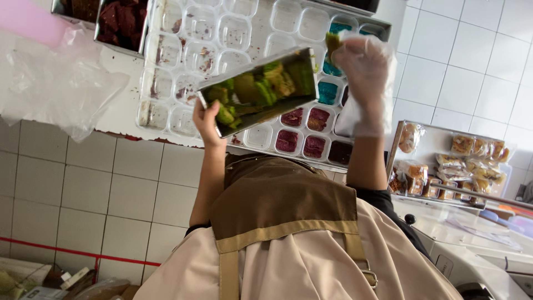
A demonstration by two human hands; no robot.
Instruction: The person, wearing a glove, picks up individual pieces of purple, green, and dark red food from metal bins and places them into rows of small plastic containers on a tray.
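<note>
Metal pan [261, 91], rectangular, holds green and yellow cake pieces. It is tilted, open side toward the camera, and hangs over the clear plastic tray [183, 61] of small square cups. Pan's near corner sits at the tray's front edge; its far end overlaps the row of filled cups.

Left hand [206, 119], bare: fingers closed around the pan's lower corner, thumb along the rim. It bears the pan alone.

Right hand [363, 64], in a thin clear glove: fingers pinched shut on a small green piece [332, 43], held just above the teal-filled cups [328, 91] and just beside the pan's far end. Not touching the pan as far as can be seen.

Tray cups: those near the front right hold dark red filling [302, 133]; most cups under and left of the pan are unfilled, some smeared. Open room for the hands lies over these.

Beyond the tray's far left corner, a second pan of dark red pieces [122, 22]. A loose clear plastic bag [55, 89] lies left. At right, a metal rack of wrapped pastries [477, 155], well apart.
</note>
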